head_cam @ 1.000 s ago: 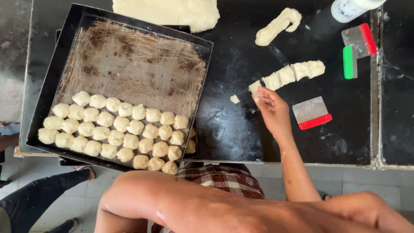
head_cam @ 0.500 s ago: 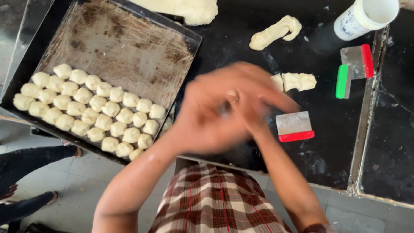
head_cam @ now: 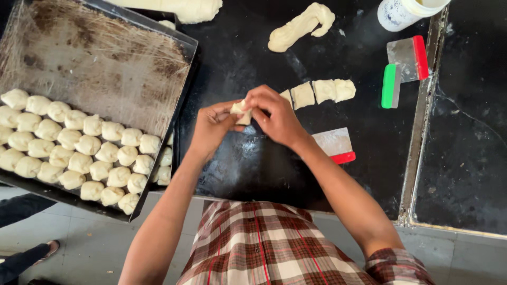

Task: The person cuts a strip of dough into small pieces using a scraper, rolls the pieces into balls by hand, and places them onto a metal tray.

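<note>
I saw the big black table (head_cam: 253, 169) first, and on its left side sat the wide metal tray (head_cam: 105, 58), with rows of little dough balls (head_cam: 79, 153) packed along its near edge and the far half bare. The tray sat farther left in my view than it did a moment before, because the head had turned a bit. Both hands had come together over the table, where one second back only the right one reached out toward the row of cut pieces (head_cam: 322, 91). Half a second back they were just a blur. Now my left hand (head_cam: 211, 129) and my right hand (head_cam: 277, 116) pinched one small dough piece (head_cam: 242, 112) between the fingertips, held up near the tray's right wall. So I judged one piece had left the row and was being shaped. A red scraper (head_cam: 335, 145) lay just beside my right wrist.
</note>
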